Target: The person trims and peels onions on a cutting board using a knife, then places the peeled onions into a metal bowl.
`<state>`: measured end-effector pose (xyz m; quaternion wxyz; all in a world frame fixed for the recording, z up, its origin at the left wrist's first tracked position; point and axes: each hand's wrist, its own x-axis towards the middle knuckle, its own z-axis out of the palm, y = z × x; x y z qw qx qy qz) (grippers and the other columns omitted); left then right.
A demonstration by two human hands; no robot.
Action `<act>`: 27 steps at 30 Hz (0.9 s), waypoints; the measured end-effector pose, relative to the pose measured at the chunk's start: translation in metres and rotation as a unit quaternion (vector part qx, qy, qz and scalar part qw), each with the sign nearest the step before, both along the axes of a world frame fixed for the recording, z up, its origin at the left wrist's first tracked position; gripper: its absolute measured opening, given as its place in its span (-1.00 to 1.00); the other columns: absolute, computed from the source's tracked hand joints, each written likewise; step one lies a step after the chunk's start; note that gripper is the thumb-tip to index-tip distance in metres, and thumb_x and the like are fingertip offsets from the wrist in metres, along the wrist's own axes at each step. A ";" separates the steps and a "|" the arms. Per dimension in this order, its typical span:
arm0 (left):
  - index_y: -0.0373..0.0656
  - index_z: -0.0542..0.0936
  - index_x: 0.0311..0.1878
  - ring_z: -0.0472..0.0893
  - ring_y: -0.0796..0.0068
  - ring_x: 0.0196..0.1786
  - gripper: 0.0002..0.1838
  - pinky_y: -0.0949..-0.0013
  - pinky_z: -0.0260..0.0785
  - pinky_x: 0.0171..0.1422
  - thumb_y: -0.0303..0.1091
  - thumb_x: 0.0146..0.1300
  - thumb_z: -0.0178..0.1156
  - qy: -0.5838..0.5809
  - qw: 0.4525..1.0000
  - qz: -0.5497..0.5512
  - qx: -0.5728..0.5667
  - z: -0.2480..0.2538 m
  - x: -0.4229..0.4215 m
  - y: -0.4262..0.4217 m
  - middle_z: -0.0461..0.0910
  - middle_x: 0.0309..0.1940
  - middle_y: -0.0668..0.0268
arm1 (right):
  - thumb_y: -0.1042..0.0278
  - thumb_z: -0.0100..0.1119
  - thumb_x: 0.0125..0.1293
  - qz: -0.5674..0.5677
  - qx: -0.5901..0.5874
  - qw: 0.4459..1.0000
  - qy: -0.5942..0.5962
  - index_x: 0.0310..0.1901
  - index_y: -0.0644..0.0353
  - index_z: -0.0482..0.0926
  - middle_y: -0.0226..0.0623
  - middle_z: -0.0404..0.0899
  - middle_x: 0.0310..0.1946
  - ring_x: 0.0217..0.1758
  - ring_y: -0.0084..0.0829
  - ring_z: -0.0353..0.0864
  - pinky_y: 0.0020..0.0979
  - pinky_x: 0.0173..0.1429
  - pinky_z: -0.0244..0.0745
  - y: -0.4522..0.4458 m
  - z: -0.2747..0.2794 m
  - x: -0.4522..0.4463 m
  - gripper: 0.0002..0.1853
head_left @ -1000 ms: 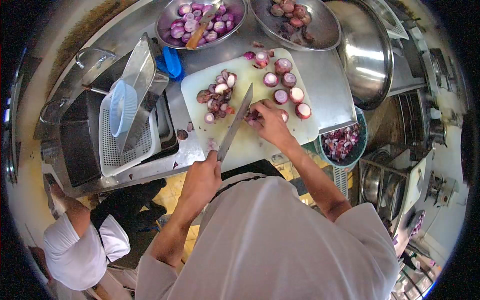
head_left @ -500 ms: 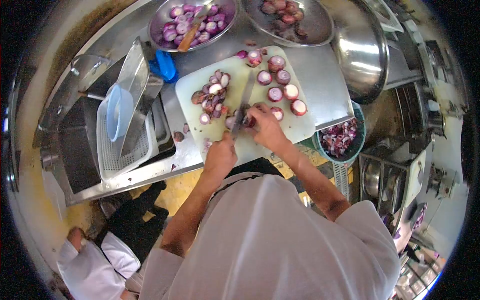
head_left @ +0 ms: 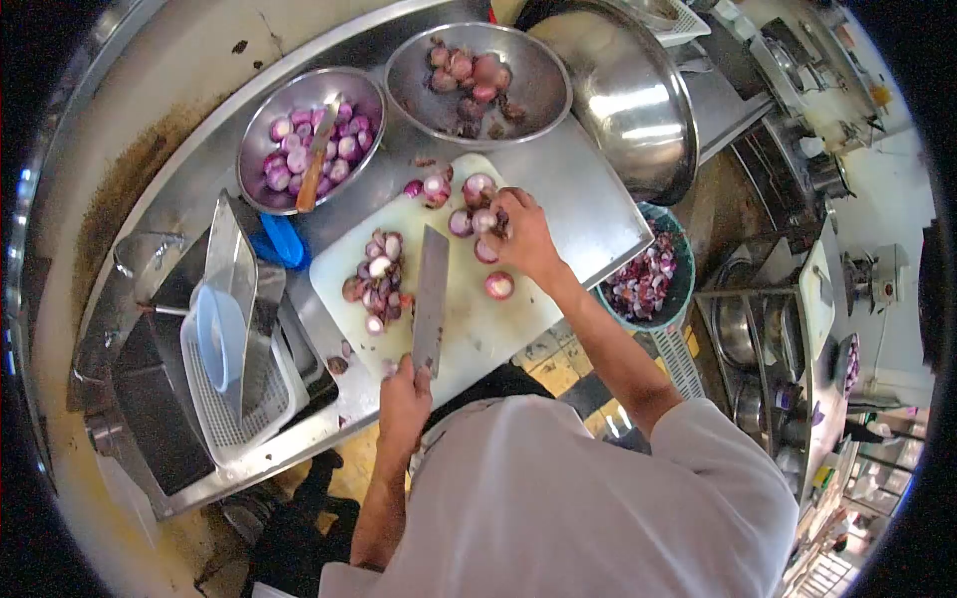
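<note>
My left hand (head_left: 404, 401) is closed round the handle of a wide-bladed knife (head_left: 431, 299), its blade over the white cutting board (head_left: 538, 309). My right hand (head_left: 520, 231) is at the board's right side, fingers curled on an onion whose outline is mostly hidden. Cut red onions stand around those fingers, and one trimmed onion (head_left: 499, 285) sits nearer me. Left of the blade lies a heap of onion ends and skins (head_left: 377, 279). Another onion (head_left: 436, 189) rests near the board's far edge.
Beyond the board are a bowl of peeled onions (head_left: 256, 179) with a wooden-handled knife (head_left: 311, 179) and a bowl of unpeeled onions (head_left: 547, 90). A basin (head_left: 638, 70) stands at right, above a tub of onion pieces (head_left: 680, 289). A white basket (head_left: 234, 439) is left.
My right hand has moved away from the blade to the onions at the board's right side. The knife has come apart from the onion it was at. The whole view has turned and shifted.
</note>
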<state>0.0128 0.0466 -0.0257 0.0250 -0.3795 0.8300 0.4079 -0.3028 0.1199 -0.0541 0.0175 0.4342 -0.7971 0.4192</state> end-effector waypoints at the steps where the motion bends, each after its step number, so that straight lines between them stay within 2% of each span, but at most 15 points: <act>1: -0.28 0.51 -0.08 0.63 -0.30 -0.34 -0.83 -0.14 0.44 -0.28 -0.37 0.40 0.15 0.014 1.000 -0.003 0.000 0.002 0.001 0.002 0.61 -0.46 -0.18 | 0.51 0.43 -0.08 -0.001 -0.004 1.000 0.007 -0.17 0.19 0.49 -0.03 0.58 -0.12 0.00 0.10 0.58 -0.10 0.07 0.53 -0.006 0.007 -0.008 -0.60; 4: -0.29 0.51 -0.06 0.65 -0.25 -0.33 -0.81 -0.09 0.45 -0.27 -0.37 0.39 0.18 0.021 0.999 -0.009 0.027 0.001 0.012 -0.002 0.62 -0.43 -0.16 | 0.50 0.42 0.00 -0.008 -0.091 0.994 0.054 -0.18 0.20 0.55 -0.07 0.60 -0.16 -0.07 0.02 0.61 -0.10 0.06 0.55 -0.031 0.045 -0.038 -0.68; 9: -0.31 0.50 -0.06 0.70 -0.20 -0.25 -0.83 -0.02 0.49 -0.24 -0.43 0.38 0.19 0.021 0.993 0.080 0.079 -0.033 0.038 -0.025 0.66 -0.31 -0.18 | 0.43 0.35 0.03 -0.010 -0.052 0.998 0.017 -0.16 0.19 0.63 0.04 0.69 -0.16 -0.05 0.13 0.66 -0.03 0.08 0.55 -0.127 0.011 -0.171 -0.72; 11: -0.29 0.49 -0.08 0.68 -0.22 -0.29 -0.84 -0.04 0.47 -0.29 -0.42 0.38 0.20 0.036 0.993 0.094 0.069 -0.031 0.037 -0.031 0.64 -0.38 -0.16 | 0.40 0.29 0.02 0.028 0.163 0.984 0.069 -0.06 0.16 0.66 0.07 0.70 -0.09 0.01 0.12 0.68 -0.04 0.12 0.56 -0.165 -0.032 -0.216 -0.63; 12: -0.28 0.49 -0.09 0.67 -0.23 -0.32 -0.84 -0.05 0.46 -0.32 -0.42 0.37 0.19 0.017 0.993 0.101 0.059 -0.019 0.033 -0.032 0.63 -0.43 -0.15 | 0.40 0.29 0.02 0.033 0.160 0.984 0.068 -0.06 0.16 0.66 0.07 0.70 -0.09 0.01 0.12 0.68 -0.04 0.12 0.56 -0.175 -0.040 -0.223 -0.63; 14: -0.26 0.49 -0.11 0.64 -0.26 -0.39 -0.86 -0.07 0.42 -0.40 -0.41 0.38 0.19 0.035 0.994 0.095 0.033 -0.006 0.029 -0.031 0.60 -0.54 -0.14 | 0.37 0.24 -0.01 0.117 0.353 0.925 0.083 0.04 0.11 0.66 0.06 0.71 -0.08 0.02 0.10 0.69 -0.07 0.16 0.57 -0.187 -0.056 -0.237 -0.53; 15: -0.28 0.49 -0.11 0.64 -0.26 -0.37 -0.85 -0.07 0.43 -0.38 -0.40 0.38 0.18 -0.003 0.998 0.059 0.004 0.002 0.026 -0.029 0.59 -0.53 -0.16 | 0.37 0.24 -0.01 0.125 0.349 0.925 0.083 0.04 0.11 0.66 0.06 0.71 -0.08 0.02 0.10 0.69 -0.07 0.16 0.57 -0.190 -0.064 -0.245 -0.53; 17: -0.28 0.51 -0.07 0.62 -0.30 -0.36 -0.83 -0.07 0.44 -0.38 -0.40 0.38 0.20 0.058 0.997 0.035 0.022 0.008 0.029 -0.023 0.58 -0.52 -0.19 | 0.37 0.32 0.06 0.144 0.281 0.945 0.081 0.06 0.09 0.66 0.04 0.71 -0.08 0.00 -0.01 0.71 -0.09 0.16 0.58 -0.188 -0.071 -0.258 -0.56; 18: -0.28 0.54 -0.03 0.64 -0.14 -0.51 -0.81 0.03 0.44 -0.44 -0.40 0.38 0.22 0.055 0.996 0.027 0.065 -0.013 0.040 -0.021 0.60 -0.57 -0.09 | 0.37 0.40 0.06 0.133 0.224 0.961 -0.096 0.07 0.09 0.65 -0.02 0.71 -0.08 -0.01 -0.12 0.70 -0.13 0.11 0.60 -0.183 -0.066 -0.259 -0.54; 19: -0.28 0.54 -0.03 0.64 -0.14 -0.51 -0.81 0.03 0.44 -0.44 -0.40 0.38 0.22 0.054 0.996 0.034 0.067 -0.017 0.045 -0.023 0.60 -0.57 -0.09 | 0.37 0.48 0.06 0.116 0.164 0.942 -0.271 0.07 0.09 0.63 -0.09 0.71 -0.08 -0.02 -0.23 0.69 -0.16 0.05 0.62 -0.173 -0.035 -0.244 -0.52; 21: -0.26 0.56 -0.01 0.61 0.19 -0.63 -0.80 0.16 0.41 -0.50 -0.39 0.39 0.22 0.094 0.990 0.051 0.086 -0.019 0.049 -0.025 0.59 -0.61 0.08 | 0.41 0.52 0.13 0.134 0.019 0.955 -0.264 0.09 0.09 0.60 -0.38 0.60 -0.01 0.06 -0.39 0.62 -0.32 0.14 0.59 -0.151 0.029 -0.203 -0.53; 22: -0.25 0.56 -0.02 0.53 0.47 -0.66 -0.82 0.25 0.37 -0.54 -0.38 0.40 0.21 0.101 0.985 0.080 0.115 -0.018 0.049 -0.029 0.57 -0.63 0.22 | 0.41 0.52 0.13 0.140 0.027 0.953 -0.269 0.09 0.09 0.60 -0.38 0.60 -0.01 0.06 -0.39 0.62 -0.32 0.14 0.59 -0.139 0.046 -0.183 -0.53; 24: -0.28 0.54 -0.03 0.62 0.09 -0.57 -0.82 0.12 0.41 -0.46 -0.41 0.40 0.18 0.117 0.987 0.109 0.032 -0.032 0.053 -0.033 0.61 -0.58 0.04 | 0.42 0.57 0.06 0.186 -0.024 0.950 -0.251 0.08 0.10 0.59 -0.35 0.62 -0.01 0.10 -0.39 0.61 -0.32 0.14 0.58 -0.108 0.070 -0.138 -0.48; 25: -0.30 0.53 -0.03 0.65 -0.06 -0.51 -0.82 0.08 0.42 -0.42 -0.43 0.39 0.18 0.145 0.983 0.109 -0.033 -0.042 0.052 -0.035 0.61 -0.56 -0.02 | 0.36 0.60 0.01 0.187 0.012 0.954 -0.232 0.08 0.10 0.58 -0.32 0.64 -0.04 0.06 -0.39 0.62 -0.29 0.12 0.58 -0.092 0.087 -0.101 -0.45; 27: -0.31 0.52 -0.06 0.64 -0.17 -0.45 -0.83 0.03 0.42 -0.39 -0.43 0.38 0.18 0.117 0.986 0.118 -0.011 -0.020 0.040 -0.038 0.61 -0.54 -0.08 | 0.30 0.62 -0.06 0.192 0.073 0.957 -0.207 0.07 0.11 0.57 -0.26 0.67 -0.06 0.03 -0.34 0.64 -0.25 0.16 0.55 -0.067 0.085 -0.024 -0.39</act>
